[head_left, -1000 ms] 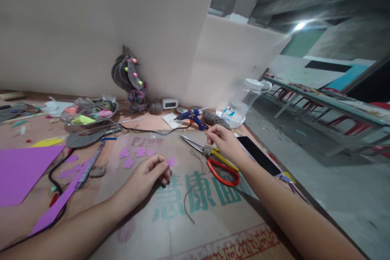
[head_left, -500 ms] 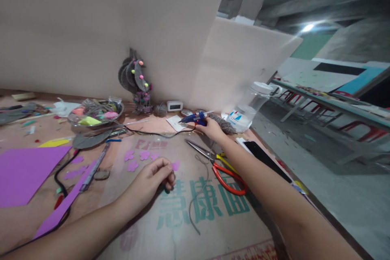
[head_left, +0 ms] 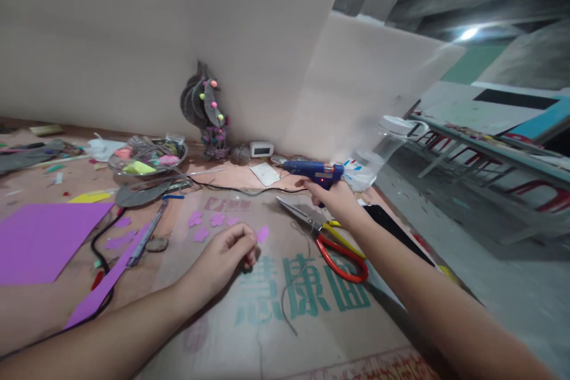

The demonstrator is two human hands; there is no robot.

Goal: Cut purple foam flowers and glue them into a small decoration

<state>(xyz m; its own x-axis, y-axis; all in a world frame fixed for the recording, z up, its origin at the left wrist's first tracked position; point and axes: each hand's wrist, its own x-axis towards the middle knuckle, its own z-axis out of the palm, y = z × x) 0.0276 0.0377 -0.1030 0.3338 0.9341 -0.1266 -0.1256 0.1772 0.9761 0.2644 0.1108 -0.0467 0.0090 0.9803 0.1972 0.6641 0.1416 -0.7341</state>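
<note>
My right hand grips a blue hot glue gun by its handle, lifted at the back of the table with its nozzle pointing left. A small red light glows on the gun's body. My left hand is curled closed over the printed sheet; whatever its fingers hold is hidden. Just beyond those fingers shows a purple piece, and several purple flower cutouts lie to the left. Red-handled scissors lie open below the glue gun, beside a yellow-handled tool and a loose grey cord.
Purple sheet, a pen and a black cable lie at left. Behind are a bowl of scraps, a grey ornament with coloured balls and a small white clock. A plastic jug and phone are at right.
My right hand has raised the glue gun from the back of the table and turned it more upright. The left hand stays curled in nearly the same place. The view has shifted slightly.
</note>
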